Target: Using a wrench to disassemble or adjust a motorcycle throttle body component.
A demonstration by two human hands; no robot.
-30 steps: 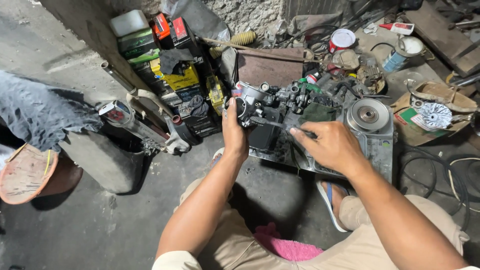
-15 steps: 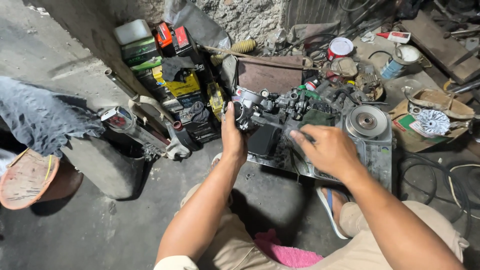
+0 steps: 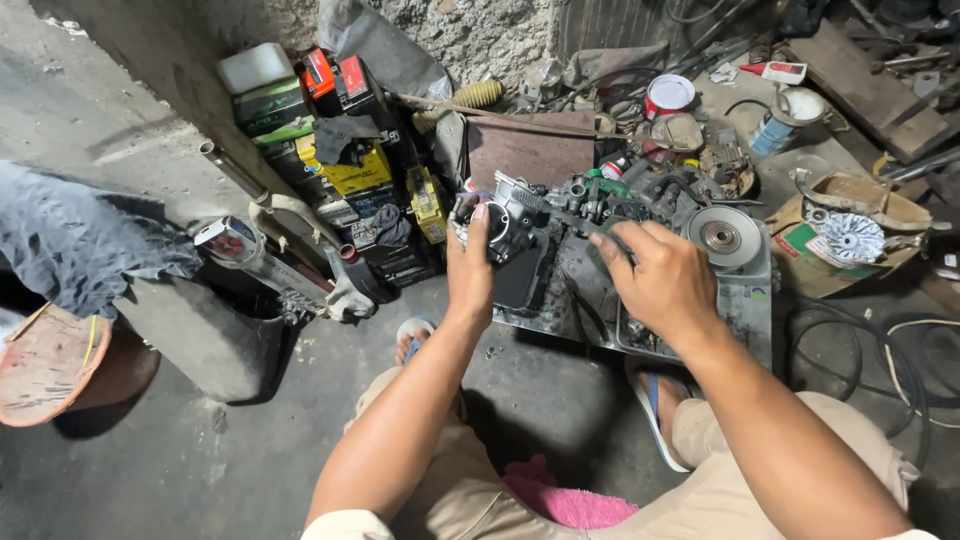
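The left hand's fingers [image 3: 478,222] are curled tight round a small dark engine part [image 3: 507,228], thumb up against its near side, apparently to keep it from turning or sliding on the metal tray [image 3: 745,310] it sits in. The left hand [image 3: 470,268] comes at it from below, wrist straight. The right hand [image 3: 658,280] lies over the greasy middle of the tray, fingers bent together and pointing left toward the part; a thin dark tool seems to run from under them toward it, though whether they are clamped on it I cannot tell. Beyond the right hand a round metal pulley [image 3: 722,236] stands on the tray's far corner. Stacked batteries [image 3: 345,150] lean against the wall to the left, and a cardboard box [image 3: 850,235] holding a fan-like wheel sits to the right, all within easy reach of the crouching person.
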